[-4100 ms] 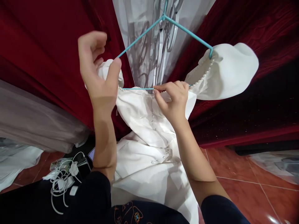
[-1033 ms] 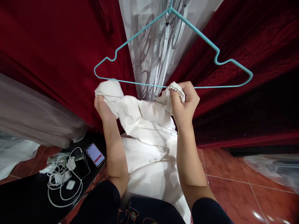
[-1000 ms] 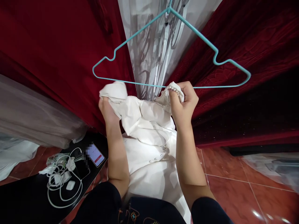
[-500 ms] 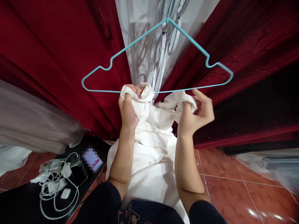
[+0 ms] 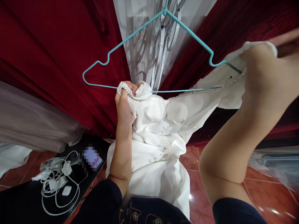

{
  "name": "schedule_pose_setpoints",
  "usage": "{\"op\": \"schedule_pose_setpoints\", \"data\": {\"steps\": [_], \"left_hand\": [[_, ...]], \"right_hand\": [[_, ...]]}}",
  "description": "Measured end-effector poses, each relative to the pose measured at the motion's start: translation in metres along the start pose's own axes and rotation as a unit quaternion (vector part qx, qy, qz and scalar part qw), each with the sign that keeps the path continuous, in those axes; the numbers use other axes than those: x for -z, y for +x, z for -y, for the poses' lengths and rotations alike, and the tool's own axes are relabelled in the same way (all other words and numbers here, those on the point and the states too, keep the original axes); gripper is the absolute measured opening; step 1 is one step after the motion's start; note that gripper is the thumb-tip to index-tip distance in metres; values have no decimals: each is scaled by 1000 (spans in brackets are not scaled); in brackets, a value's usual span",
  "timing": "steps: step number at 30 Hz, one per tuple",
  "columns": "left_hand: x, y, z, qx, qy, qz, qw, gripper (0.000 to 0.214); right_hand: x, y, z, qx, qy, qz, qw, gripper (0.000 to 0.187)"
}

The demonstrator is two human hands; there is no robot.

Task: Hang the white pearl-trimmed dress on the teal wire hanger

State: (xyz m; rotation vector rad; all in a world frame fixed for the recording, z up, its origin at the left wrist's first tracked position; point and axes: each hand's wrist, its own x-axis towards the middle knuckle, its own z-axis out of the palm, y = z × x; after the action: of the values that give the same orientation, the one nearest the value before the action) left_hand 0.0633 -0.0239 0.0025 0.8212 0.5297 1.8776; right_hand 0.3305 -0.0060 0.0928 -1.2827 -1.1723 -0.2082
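Note:
A white dress (image 5: 161, 146) with a pearl-trimmed neckline and small buttons hangs down in front of me. A turquoise wire hanger (image 5: 130, 35) hangs above it, against a sheer white curtain. My left hand (image 5: 125, 104) is closed on the dress's left shoulder, just under the hanger's bottom wire. My right hand (image 5: 263, 71) is stretched far right at the hanger's right end, with the dress's right shoulder drawn over that end. Its fingers are blurred and partly out of frame.
Dark red velvet curtains (image 5: 46, 53) hang on both sides of a sheer white curtain (image 5: 149, 53). At lower left a black surface (image 5: 21, 202) carries a phone (image 5: 92, 157), white cables and earbud case (image 5: 58, 186). The floor is glossy red tile (image 5: 268, 199).
The dress came off the hanger after the earliest frame. Since half a second ago my right hand has swung out right, pulling the right shoulder over the hanger's end. The left hand stays put.

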Motion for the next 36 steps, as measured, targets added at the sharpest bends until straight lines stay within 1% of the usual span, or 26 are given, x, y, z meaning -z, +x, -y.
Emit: {"op": "schedule_pose_setpoints", "data": {"steps": [2,4,6,8,10,12,14,16,18,21,23,25,28,30,31,34,36], "left_hand": [[0,0,-1,-5,11,-7,1000,28],[2,0,-2,-17,27,-11,999,28],[4,1,-4,-30,32,-4,999,28],[6,2,-6,-36,31,6,999,30],[7,3,-7,-34,31,6,999,32],[7,3,-7,-32,31,3,999,32],[7,2,-7,-32,25,3,999,31],[8,2,-6,-31,23,8,999,31],[9,3,-7,-32,29,10,999,31],[11,7,-10,-31,53,-4,998,32],[12,11,-14,-25,70,-20,997,34],[14,15,-17,-20,80,-28,996,35],[16,21,-17,-16,79,-20,997,34],[18,23,-16,-22,69,-9,997,33],[19,24,-15,-27,66,-6,997,32],[20,25,-14,-37,89,-20,995,34],[20,24,-14,-30,112,-38,993,38]], "right_hand": [[-1,-2,23,17,-38,59,997,20],[2,-9,37,20,-76,114,990,12],[9,-18,43,-9,-93,157,983,10],[17,-26,45,-61,-100,180,977,13],[23,-31,47,-96,-109,182,973,16],[28,-31,50,-103,-125,192,968,15],[30,-26,52,-89,-144,218,961,13],[31,-22,53,-86,-168,260,947,14],[31,-20,51,-98,-179,292,934,18],[34,-23,47,-116,-143,320,929,23],[39,-23,44,-123,-100,345,925,22],[47,-20,38,-130,-81,382,911,19],[55,-13,26,-143,-74,431,888,12],[56,-11,17,-161,-68,434,883,15],[56,-12,14,-170,-63,422,888,17],[56,-21,10,-161,-60,346,923,19],[57,-31,12,-146,-60,278,948,22]]}}
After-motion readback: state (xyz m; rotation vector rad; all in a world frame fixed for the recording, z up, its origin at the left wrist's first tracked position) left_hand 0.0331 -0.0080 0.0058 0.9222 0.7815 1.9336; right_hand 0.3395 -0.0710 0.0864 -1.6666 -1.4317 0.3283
